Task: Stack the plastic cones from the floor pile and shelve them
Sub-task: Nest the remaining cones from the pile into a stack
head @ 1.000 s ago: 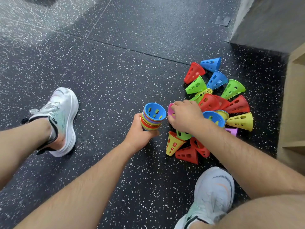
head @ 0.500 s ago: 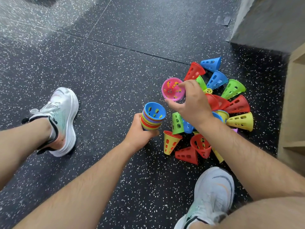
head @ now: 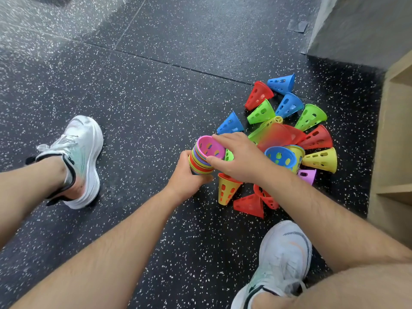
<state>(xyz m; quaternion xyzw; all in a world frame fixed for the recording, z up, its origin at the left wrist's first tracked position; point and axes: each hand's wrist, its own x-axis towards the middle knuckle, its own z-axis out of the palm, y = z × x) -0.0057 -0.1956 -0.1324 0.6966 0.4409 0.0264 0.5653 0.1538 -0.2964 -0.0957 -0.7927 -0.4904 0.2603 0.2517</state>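
Note:
My left hand (head: 186, 178) grips a nested stack of coloured cones (head: 199, 162), its open end tilted up toward me. A pink cone (head: 210, 147) sits in the top of the stack. My right hand (head: 239, 157) pinches the pink cone's rim between thumb and fingers. To the right lies the floor pile of loose perforated cones (head: 289, 134) in red, green, blue, yellow and purple. A yellow cone (head: 226, 189) and a red cone (head: 250, 205) lie nearest me.
The floor is black speckled rubber (head: 133, 97). A wooden shelf unit (head: 394, 152) stands at the right edge, a grey wall base (head: 361, 30) behind it. My left shoe (head: 77, 157) and right shoe (head: 281, 262) flank the work area.
My right hand picked the pink cone out of the pile, lifted it, then brought it down left into the top of the stack. Cones in the pile shifted; a blue one rolled clear.

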